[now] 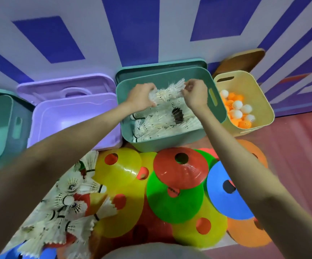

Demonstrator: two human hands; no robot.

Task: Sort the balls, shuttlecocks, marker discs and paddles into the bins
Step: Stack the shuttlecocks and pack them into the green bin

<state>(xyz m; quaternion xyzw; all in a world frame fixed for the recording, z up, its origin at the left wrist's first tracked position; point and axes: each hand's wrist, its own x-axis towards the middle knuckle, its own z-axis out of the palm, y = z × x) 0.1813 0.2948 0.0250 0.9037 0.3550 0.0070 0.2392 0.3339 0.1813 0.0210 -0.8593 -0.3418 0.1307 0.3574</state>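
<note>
Both of my hands are raised over the green bin (172,144), which holds several white shuttlecocks (162,126) and one dark one. My left hand (142,97) grips one end of a stacked run of white shuttlecocks (167,91). My right hand (194,94) pinches the feathered end of the same run. On the floor at lower left lies a loose pile of shuttlecocks (67,206). Marker discs in yellow (118,166), red (181,168), green (173,200), blue (226,191) and orange overlap in front of the bins.
A yellow bin (258,90) at the right holds orange and white balls (238,111). Left of the green bin stands a purple bin (74,120), with its lid behind it. A teal bin (0,128) sits at far left. A wooden paddle (243,59) leans by the wall.
</note>
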